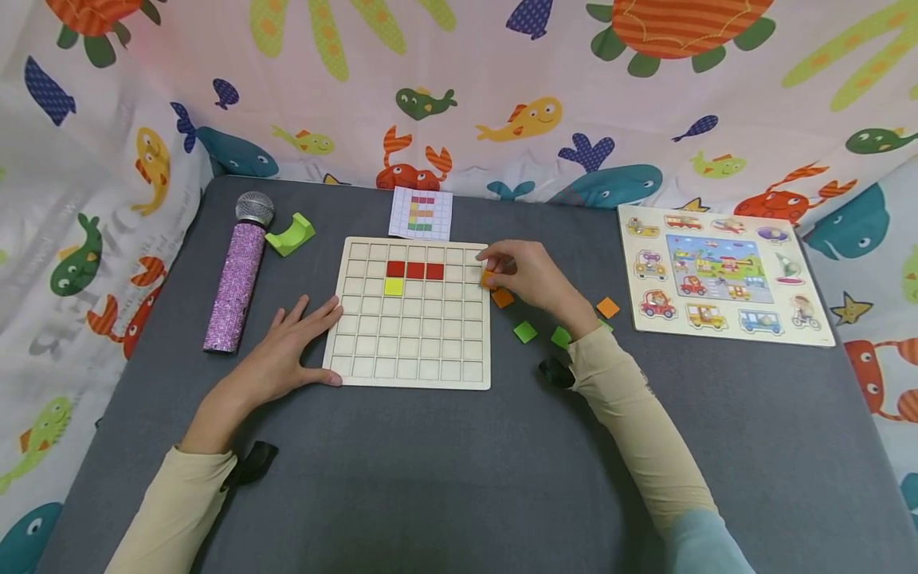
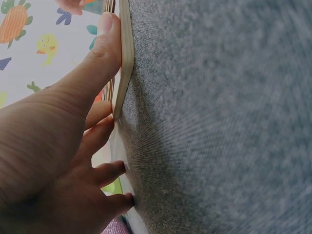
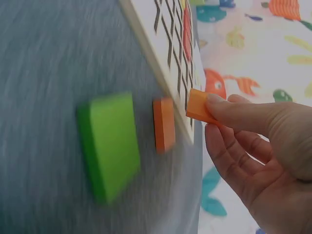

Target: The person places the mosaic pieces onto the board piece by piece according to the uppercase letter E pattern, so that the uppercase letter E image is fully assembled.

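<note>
A wooden grid board (image 1: 409,347) lies on the dark grey table. Three red tiles (image 1: 414,271) sit in a row in its upper part, with a yellow tile (image 1: 394,286) under the leftmost. My left hand (image 1: 287,359) rests at the board's left edge, fingers spread, thumb and fingertips touching the rim. At the upper right edge, my right hand (image 1: 534,275) pinches an orange tile (image 3: 199,105) between thumb and fingers, close over the rim. Below it on the table are another orange tile (image 3: 165,124) and a green tile (image 3: 112,146).
More green tiles (image 1: 561,337) and an orange tile (image 1: 607,308) lie by the right forearm. A pattern card (image 1: 441,215) lies behind the board. To the left are a glittery microphone (image 1: 235,279) and a green curved block (image 1: 290,236); a vehicle puzzle (image 1: 649,319) lies far right.
</note>
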Tool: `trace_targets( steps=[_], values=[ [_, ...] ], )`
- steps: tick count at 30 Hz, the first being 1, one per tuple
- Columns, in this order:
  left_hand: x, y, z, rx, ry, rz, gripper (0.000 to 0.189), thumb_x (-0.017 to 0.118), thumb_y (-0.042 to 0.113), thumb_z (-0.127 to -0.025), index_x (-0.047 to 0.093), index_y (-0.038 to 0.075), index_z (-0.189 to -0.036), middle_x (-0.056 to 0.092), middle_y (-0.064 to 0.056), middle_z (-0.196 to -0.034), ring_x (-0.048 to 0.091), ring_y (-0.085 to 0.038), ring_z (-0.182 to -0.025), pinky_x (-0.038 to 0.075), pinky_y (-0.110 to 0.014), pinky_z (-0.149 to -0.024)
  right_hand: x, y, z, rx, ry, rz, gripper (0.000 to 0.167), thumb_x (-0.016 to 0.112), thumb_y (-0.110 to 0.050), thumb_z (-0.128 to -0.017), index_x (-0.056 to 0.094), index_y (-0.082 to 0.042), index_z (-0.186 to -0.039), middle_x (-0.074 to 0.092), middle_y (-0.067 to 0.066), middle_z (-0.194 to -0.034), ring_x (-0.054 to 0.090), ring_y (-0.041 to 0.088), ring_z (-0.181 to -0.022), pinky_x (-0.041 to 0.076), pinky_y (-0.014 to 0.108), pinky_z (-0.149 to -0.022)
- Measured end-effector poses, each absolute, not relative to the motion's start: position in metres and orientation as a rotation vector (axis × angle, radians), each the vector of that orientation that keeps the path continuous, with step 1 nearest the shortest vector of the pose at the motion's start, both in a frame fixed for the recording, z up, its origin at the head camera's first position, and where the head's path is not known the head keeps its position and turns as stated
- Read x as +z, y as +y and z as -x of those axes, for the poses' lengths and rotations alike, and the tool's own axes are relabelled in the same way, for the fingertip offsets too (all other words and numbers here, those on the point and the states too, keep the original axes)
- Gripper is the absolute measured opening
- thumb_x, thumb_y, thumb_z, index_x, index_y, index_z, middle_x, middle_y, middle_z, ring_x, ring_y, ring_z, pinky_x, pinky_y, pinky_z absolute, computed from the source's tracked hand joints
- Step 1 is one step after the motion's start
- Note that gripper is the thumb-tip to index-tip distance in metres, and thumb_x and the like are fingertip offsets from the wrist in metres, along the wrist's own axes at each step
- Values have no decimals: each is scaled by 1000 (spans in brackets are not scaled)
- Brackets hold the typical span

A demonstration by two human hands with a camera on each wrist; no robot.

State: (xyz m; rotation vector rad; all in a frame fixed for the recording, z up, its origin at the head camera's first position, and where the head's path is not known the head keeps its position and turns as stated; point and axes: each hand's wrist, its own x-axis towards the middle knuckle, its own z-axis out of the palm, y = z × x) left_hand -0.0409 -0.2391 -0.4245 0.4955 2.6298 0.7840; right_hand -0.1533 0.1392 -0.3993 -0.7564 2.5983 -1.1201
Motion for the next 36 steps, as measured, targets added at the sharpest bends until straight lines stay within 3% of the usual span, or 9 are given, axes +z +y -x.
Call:
trace_targets(
  steps=[20,36],
  values=[
    [-424,-240,41,803,2626,-509,104,87,34,-70,31,6,-154,19,-12,-162,1,-46,-147,-2,-63,-115,-415,41,149,-1279,2336,852,27,76,-3,-84,71,-2,-111,65,3,-88,57,14,-81,48,22,-72],
    [-424,-240,41,788,2634,-505,103,86,35,-71,31,6,-153,20,-12,-162,2,-46,-147,-1,-64,-115,-422,15,139,-1232,2383,957,26,73,-1,-87,70,-1,-112,67,5,-93,60,13,-87,50,19,-79]
  ],
)
